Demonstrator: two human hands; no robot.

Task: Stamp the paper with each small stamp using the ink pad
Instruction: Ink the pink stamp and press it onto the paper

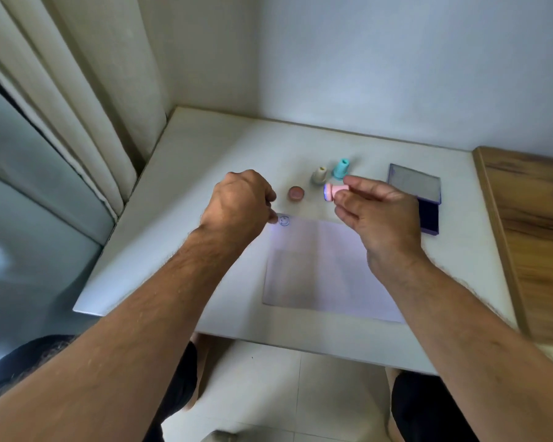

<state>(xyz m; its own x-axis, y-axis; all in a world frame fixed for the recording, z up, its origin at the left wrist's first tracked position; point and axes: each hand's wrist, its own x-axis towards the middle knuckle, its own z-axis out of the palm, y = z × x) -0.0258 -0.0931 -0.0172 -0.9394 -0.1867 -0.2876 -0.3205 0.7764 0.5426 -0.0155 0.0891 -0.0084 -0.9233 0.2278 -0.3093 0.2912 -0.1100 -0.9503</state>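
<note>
We see the white paper sheet on the white table; behind it three small plastic stamps; the blue rectangular ink pad at right.

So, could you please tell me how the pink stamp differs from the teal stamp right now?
The pink stamp is held in the right hand's fingertips, lifted off the table; the teal stamp stands on the table. The pink one lies sideways, its inked face pointing left; the teal one is upright. Both are small, with a flared base.
</note>
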